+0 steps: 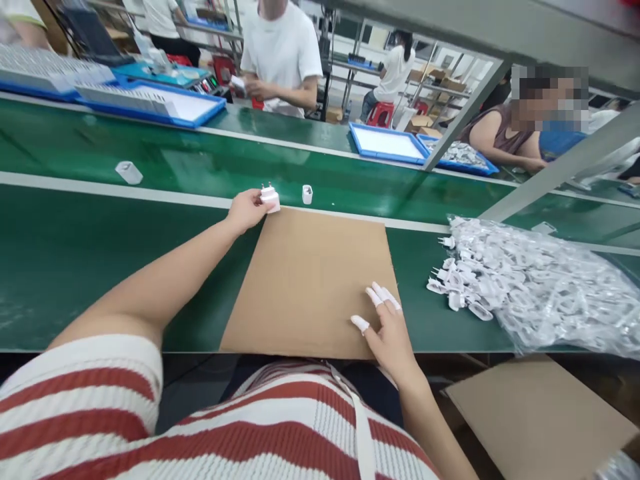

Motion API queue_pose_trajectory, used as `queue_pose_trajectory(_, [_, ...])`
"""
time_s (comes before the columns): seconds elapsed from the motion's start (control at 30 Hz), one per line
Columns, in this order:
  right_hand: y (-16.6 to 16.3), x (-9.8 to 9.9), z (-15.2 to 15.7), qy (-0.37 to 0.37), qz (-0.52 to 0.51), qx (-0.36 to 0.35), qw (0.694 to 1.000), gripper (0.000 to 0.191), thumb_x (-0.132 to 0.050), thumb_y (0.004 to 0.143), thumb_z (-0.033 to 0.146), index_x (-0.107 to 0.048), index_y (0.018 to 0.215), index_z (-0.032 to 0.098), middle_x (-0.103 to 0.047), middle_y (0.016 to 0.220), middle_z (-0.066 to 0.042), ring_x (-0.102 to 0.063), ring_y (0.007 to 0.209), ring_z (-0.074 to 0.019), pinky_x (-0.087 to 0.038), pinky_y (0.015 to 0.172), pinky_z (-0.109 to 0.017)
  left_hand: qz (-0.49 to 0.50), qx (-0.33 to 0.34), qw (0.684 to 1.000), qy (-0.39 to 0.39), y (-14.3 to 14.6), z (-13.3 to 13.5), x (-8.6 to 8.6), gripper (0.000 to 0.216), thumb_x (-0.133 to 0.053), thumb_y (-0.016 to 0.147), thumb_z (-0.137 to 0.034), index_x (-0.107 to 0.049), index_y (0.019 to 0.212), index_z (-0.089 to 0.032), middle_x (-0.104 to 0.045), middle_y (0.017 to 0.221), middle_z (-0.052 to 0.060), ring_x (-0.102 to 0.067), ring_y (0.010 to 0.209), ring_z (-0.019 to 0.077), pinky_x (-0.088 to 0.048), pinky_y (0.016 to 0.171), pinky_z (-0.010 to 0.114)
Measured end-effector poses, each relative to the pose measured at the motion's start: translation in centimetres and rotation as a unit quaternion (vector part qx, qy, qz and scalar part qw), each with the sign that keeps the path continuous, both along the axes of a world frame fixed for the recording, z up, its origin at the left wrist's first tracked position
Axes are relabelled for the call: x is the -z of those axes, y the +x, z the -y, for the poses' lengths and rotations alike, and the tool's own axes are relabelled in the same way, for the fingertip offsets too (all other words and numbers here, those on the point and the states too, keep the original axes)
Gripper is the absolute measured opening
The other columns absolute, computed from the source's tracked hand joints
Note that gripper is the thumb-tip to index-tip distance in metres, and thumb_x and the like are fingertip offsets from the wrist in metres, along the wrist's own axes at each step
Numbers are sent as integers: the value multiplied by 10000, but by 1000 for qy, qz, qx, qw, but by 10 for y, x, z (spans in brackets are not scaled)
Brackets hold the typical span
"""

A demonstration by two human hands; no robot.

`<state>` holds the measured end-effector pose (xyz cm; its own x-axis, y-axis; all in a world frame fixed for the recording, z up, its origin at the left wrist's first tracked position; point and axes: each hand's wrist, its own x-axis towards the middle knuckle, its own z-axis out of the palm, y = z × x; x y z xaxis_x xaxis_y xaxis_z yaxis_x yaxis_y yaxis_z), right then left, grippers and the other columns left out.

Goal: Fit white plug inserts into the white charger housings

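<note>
My left hand is stretched out to the far left corner of a brown cardboard sheet and is closed on a white plug adapter, prongs up, at the edge of the conveyor belt. My right hand lies flat on the sheet's near right part, fingers spread, with white finger cots on the tips; it holds nothing. A heap of white adapters in clear plastic bags lies just right of the sheet.
Two more white adapters stand on the green conveyor belt. Blue trays sit on the far side, where other people work. Another cardboard piece lies low at my right.
</note>
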<state>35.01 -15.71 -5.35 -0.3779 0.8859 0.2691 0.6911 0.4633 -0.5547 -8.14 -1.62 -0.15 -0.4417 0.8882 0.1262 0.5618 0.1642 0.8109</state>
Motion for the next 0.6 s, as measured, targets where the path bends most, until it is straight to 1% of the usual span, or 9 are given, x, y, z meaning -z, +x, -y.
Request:
queue_pose_trajectory(0.1, [-4, 13, 0, 4, 51, 9, 999, 626, -587, 999, 507, -488, 1553, 231, -482, 1613, -159, -382, 1543, -392, -406, 1202, -656, -51, -68, 996, 4, -44, -39, -2, 458, -720, 859, -205, -670, 1286, -45, -702, 1221, 193, -651, 1116, 318, -484, 1020, 411])
queue_pose_trajectory(0.2, [-8, 23, 2, 20, 80, 25, 996, 629, -564, 1005, 491, -441, 1581, 270, -476, 1623, -129, -376, 1545, -407, -426, 1189, -672, -73, -103, 992, -1, -77, -58, -1, 471, -705, 847, -194, -660, 1287, -31, -692, 1233, 209, -625, 1150, 342, -454, 1033, 427])
queue_pose_trajectory(0.27, [-7, 29, 3, 37, 87, 28, 995, 644, -555, 1002, 484, -408, 1597, 289, -490, 1612, -123, -383, 1539, -419, -445, 1168, -690, -77, -110, 991, -12, -96, -62, 0, 455, -745, 799, -203, -693, 1226, -54, -719, 1160, 182, -634, 1111, 342, -453, 1021, 422])
queue_pose_trajectory(0.33, [-4, 36, 3, 54, 88, 22, 994, 668, -554, 995, 482, -375, 1612, 299, -505, 1598, -128, -395, 1530, -431, -459, 1148, -708, -83, -121, 989, -13, -119, -58, -3, 463, -776, 774, -240, -709, 1207, -92, -734, 1119, 141, -627, 1116, 338, -431, 1057, 425])
queue_pose_trajectory(0.4, [-1, 41, 3, 67, 90, 14, 994, 694, -558, 986, 488, -351, 1623, 305, -515, 1589, -132, -403, 1522, -442, -467, 1132, -725, -103, -162, 981, 5, -147, -46, -9, 511, -745, 823, -310, -673, 1289, -112, -709, 1222, 128, -557, 1239, 347, -353, 1148, 457])
queue_pose_trajectory(0.47, [1, 43, 3, 70, 94, 15, 993, 711, -562, 977, 493, -339, 1627, 315, -505, 1597, -130, -411, 1514, -451, -473, 1121, -737, -135, -228, 964, 30, -184, -25, -16, 620, -675, 897, -384, -562, 1421, -73, -571, 1462, 159, -387, 1410, 379, -222, 1226, 528])
queue_pose_trajectory(0.5, [2, 43, 3, 69, 95, 19, 993, 714, -566, 970, 495, -340, 1626, 327, -498, 1603, -124, -418, 1509, -454, -477, 1116, -740, -153, -261, 952, 36, -205, -13, -19, 721, -670, 908, -439, -483, 1482, -45, -449, 1577, 175, -291, 1467, 403, -173, 1239, 564])
queue_pose_trajectory(0.57, [0, 42, 4, 63, 97, 28, 993, 715, -573, 962, 492, -339, 1624, 357, -492, 1610, -104, -429, 1503, -449, -485, 1114, -734, -164, -303, 938, 26, -250, 11, -22, 968, -708, 873, -530, -304, 1565, 13, -102, 1723, 208, -45, 1546, 473, -6, 1245, 657])
queue_pose_trajectory(0.6, [-1, 40, 5, 59, 99, 32, 993, 718, -578, 960, 488, -334, 1625, 369, -492, 1612, -95, -433, 1503, -443, -487, 1117, -727, -173, -329, 928, -8, -273, 20, -22, 1081, -731, 823, -638, -271, 1588, -28, -10, 1739, 178, 19, 1551, 503, 0, 1237, 688])
